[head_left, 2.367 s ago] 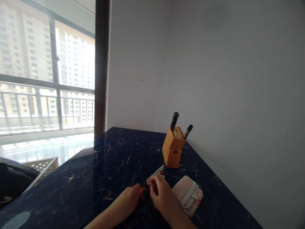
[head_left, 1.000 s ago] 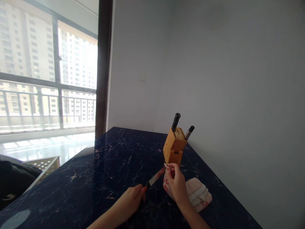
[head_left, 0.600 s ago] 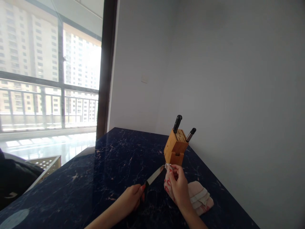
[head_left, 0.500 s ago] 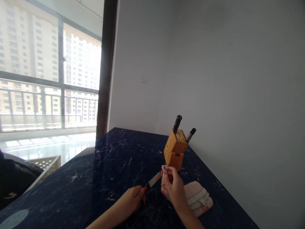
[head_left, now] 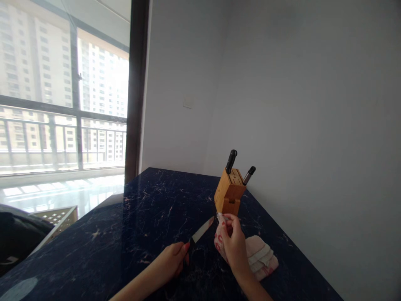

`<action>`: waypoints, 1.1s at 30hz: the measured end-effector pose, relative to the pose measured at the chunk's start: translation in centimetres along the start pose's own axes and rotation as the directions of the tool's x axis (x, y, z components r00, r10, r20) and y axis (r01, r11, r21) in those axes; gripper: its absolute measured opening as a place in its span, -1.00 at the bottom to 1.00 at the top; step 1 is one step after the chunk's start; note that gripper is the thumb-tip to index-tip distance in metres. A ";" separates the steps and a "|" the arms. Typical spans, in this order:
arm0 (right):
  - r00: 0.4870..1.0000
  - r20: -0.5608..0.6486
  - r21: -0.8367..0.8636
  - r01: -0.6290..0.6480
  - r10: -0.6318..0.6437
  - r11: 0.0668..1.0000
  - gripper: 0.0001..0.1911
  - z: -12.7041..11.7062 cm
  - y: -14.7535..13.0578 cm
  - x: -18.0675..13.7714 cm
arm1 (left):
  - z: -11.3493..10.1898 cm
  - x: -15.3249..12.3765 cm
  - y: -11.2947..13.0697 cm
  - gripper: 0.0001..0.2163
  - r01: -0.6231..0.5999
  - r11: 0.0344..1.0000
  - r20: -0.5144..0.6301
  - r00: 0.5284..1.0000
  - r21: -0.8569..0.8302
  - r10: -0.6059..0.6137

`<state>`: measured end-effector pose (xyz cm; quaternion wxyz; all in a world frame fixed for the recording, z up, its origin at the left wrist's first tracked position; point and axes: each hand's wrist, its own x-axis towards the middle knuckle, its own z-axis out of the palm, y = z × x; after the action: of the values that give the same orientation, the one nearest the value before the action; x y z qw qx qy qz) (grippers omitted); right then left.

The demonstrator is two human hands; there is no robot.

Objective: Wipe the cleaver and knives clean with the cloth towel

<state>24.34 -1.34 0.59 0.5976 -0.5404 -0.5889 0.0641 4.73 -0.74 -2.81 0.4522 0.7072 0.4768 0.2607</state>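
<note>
My left hand point(head_left: 171, 260) is closed round the dark handle of a knife point(head_left: 202, 230), whose bare blade points up and to the right. My right hand point(head_left: 232, 242) pinches a pink and white cloth point(head_left: 260, 254) right at the blade's tip. The rest of the cloth lies bunched on the dark marble table point(head_left: 134, 217) to the right of my wrist. Just behind the tip stands a wooden knife block point(head_left: 229, 195) with two black-handled knives in it.
A grey wall runs along the table's right edge and behind the block. A large window with a dark frame point(head_left: 134, 92) is at the left. Below the table's left edge are a pale perforated box point(head_left: 58, 217) and a dark object point(head_left: 15, 238).
My right hand drew the cloth from near the handle up the blade to its tip, then slid slightly down and back up to the tip. The left hand kept hold of the handle.
</note>
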 end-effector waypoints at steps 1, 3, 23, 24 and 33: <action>1.000 0.022 0.022 0.003 -0.003 1.000 -0.75 0.1 -0.3 -0.2 | 0.0 0.0 0.0 -0.38 0.015 1.000 -0.003 1.000 -0.008 -0.015; 0.992 0.118 0.067 0.025 -0.033 0.997 -0.76 0.4 -0.8 -0.8 | 0.1 0.1 0.0 -0.39 0.007 1.000 -0.010 1.000 -0.019 -0.007; 0.902 0.427 -0.192 0.161 -0.065 0.968 -0.79 2.5 -1.6 -3.7 | 0.1 -0.4 -0.4 -0.60 -0.178 0.974 -0.020 0.983 0.139 0.182; 0.903 0.427 -0.210 0.147 -0.044 0.967 -0.80 2.5 -1.6 -3.6 | 0.1 -0.3 -0.4 -0.60 -0.178 0.973 -0.035 0.982 0.144 0.185; 0.908 0.415 -0.151 0.140 -0.066 0.979 -0.81 2.1 -1.9 -3.6 | 0.2 -0.3 0.0 -0.65 -0.222 0.959 -0.066 0.969 0.178 0.237</action>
<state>20.56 -3.49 -0.91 0.4139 -0.5340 -0.7316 0.0908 4.78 -1.08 -2.93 0.3362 0.7815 0.4312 0.3005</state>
